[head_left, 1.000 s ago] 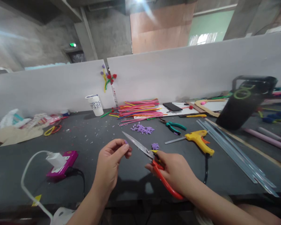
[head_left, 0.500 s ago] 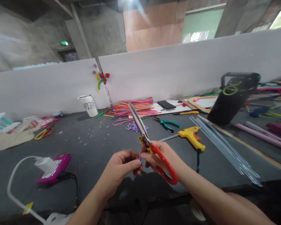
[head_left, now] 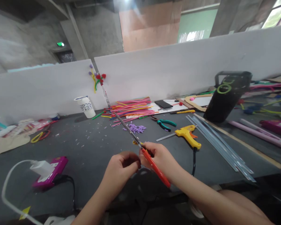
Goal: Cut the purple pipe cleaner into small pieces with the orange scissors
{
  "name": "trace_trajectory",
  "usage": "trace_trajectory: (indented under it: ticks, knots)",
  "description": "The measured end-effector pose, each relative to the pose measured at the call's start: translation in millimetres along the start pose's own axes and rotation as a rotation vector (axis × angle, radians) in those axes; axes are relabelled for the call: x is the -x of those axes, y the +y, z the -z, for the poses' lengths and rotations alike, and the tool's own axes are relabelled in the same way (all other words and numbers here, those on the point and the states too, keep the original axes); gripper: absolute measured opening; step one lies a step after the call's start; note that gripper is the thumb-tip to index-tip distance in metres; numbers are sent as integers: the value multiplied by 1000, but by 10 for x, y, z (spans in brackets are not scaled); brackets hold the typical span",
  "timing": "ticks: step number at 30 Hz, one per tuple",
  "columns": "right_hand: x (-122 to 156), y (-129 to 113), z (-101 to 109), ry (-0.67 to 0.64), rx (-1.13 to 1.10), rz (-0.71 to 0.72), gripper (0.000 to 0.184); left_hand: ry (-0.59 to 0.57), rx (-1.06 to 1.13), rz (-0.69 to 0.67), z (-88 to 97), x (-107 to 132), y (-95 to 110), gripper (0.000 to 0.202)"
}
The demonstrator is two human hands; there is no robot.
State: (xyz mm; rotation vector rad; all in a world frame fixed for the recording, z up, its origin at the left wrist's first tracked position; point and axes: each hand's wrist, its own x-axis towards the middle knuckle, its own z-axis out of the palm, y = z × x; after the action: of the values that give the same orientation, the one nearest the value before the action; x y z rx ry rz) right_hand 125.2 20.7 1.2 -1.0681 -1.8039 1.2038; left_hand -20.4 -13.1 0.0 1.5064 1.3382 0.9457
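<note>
My right hand (head_left: 158, 157) is closed on a pair of scissors (head_left: 155, 167) with red handles, whose metal blades point away to the upper left. A small yellow piece (head_left: 135, 142) shows beside the blades, just ahead of my right fingers. My left hand (head_left: 121, 170) is at the right hand's fingertips with thumb and fingers curled together. Whatever it pinches is too small or hidden to make out. Beyond the hands, a pile of short purple pieces (head_left: 136, 128) lies on the dark table (head_left: 96, 162), partly behind the blade tips.
Pink and red pipe cleaners (head_left: 133, 107) lie behind the purple pile. Pliers (head_left: 165, 122), a yellow glue gun (head_left: 188, 136) and clear glue sticks (head_left: 221, 148) are to the right, near a black bottle (head_left: 227, 97). A white cup (head_left: 85, 107) and magenta power strip (head_left: 52, 173) are leftward.
The scissors have tilted lower and turned edge-on in my right hand. The purple bit seen earlier between my left fingertips no longer shows. The whole view has shifted slightly.
</note>
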Motion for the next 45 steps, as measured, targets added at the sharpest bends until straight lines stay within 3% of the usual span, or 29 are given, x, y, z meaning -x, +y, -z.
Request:
trace_trajectory:
  ticks: [5,12,18,34,45]
  knots:
    - [21,-6,47,11,102,35,14,74,86,-9,24,5,35,6]
    - [201,-17,116,-19,580,138,35,261,348,-138,200,47,21,2]
    - [242,76,86,-1,832,184,40,276,487,-221,245,65,14,6]
    - [226,143,74,60,963,290,37,294,472,-230,266,70,38,8]
    - [230,131,55,53,969,274,36,351,496,-227,241,63,29,5]
